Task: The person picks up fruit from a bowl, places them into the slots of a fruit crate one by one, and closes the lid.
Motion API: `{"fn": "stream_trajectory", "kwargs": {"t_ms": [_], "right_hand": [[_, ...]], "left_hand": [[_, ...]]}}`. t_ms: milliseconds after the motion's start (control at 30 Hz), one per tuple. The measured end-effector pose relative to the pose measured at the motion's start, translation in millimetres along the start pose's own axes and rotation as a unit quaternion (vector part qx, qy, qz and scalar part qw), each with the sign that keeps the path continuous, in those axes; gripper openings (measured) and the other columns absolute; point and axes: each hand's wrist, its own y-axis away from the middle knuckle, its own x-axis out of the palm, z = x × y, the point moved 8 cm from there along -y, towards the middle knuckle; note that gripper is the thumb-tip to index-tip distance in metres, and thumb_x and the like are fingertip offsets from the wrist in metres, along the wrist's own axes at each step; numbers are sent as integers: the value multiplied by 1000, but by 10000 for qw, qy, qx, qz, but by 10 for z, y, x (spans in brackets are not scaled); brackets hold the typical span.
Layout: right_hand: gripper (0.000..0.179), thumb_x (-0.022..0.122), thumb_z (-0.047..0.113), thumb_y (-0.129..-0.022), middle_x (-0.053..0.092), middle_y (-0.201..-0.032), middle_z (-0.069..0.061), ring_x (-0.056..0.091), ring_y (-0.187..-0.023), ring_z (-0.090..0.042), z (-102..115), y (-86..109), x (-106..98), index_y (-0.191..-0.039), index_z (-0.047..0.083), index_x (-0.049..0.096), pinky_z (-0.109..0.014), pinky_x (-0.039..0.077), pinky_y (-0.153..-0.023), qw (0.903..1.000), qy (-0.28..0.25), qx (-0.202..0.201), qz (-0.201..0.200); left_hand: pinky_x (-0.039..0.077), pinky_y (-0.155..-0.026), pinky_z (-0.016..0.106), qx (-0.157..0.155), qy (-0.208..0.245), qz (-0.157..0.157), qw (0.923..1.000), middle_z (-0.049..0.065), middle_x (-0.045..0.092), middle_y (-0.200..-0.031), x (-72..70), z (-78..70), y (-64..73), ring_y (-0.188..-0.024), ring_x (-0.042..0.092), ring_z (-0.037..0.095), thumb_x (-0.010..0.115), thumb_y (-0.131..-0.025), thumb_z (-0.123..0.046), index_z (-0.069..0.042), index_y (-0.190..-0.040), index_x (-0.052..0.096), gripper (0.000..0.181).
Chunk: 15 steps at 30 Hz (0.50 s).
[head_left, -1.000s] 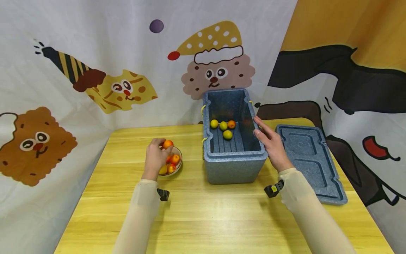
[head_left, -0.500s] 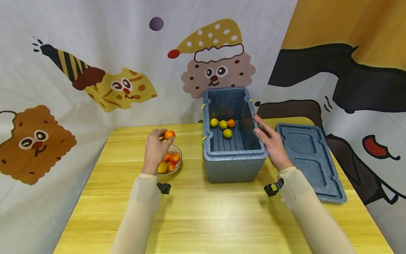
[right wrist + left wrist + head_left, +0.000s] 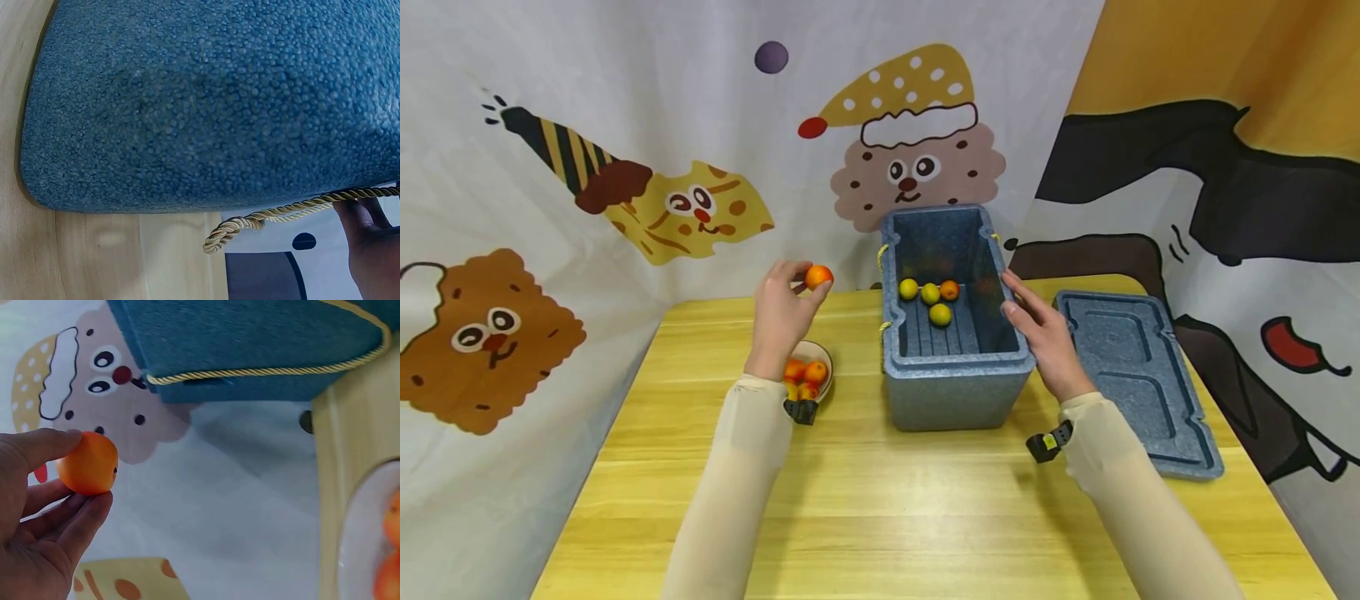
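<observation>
My left hand [image 3: 781, 317] pinches a small, round orange fruit [image 3: 818, 277] between thumb and fingers, raised over the back edge of the table. In the left wrist view the fruit [image 3: 90, 464] shows a small dark spot on its side. Behind the left wrist sits a bowl [image 3: 830, 357] holding several orange-red and yellow fruits. My right hand [image 3: 1047, 343] rests against the right rim of the blue-grey foam box [image 3: 955, 400], fingers extended. Inside the lidless box lie three yellow fruits [image 3: 940, 315] and one orange one [image 3: 949, 290].
A matching lid [image 3: 1138, 375] lies flat on the wooden table [image 3: 895, 517], right of the box. Yellow rope handles [image 3: 294, 212] hang along the box's sides. Directly behind the table hangs a cartoon-printed curtain [image 3: 820, 192].
My left hand has lifted the orange fruit up from the bowl, moving away from me and slightly right. The right hand stays at the box rim.
</observation>
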Motion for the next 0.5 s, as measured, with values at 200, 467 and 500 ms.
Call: {"fn": "stream_trajectory", "kwargs": {"t_ms": [200,467,500], "right_hand": [[53,51,28,-104,26,-159,3,24,-144,-19,5,-2,11,-153,12,36,-50,22,-115,10000,33,-4,27],[53,50,27,-105,26,-160,0,24,-144,-19,12,4,11,-153,11,36,-50,22,-115,10000,73,6,-6],[53,50,27,-105,26,-160,1,24,-144,-19,13,5,9,-153,11,36,-50,22,-115,10000,66,7,-9]], "left_hand": [[54,-89,34,222,90,-24,9997,16,60,-110,28,-229,-133,-100,63,28,76,-88,-13,6,-114,67,34],[53,-89,31,553,97,79,9984,15,62,-111,137,-545,-267,-101,61,26,76,-88,-13,5,-115,68,33],[53,-89,31,561,101,106,9983,15,62,-111,158,-578,-283,-101,62,26,76,-88,-13,4,-115,68,33]]}}
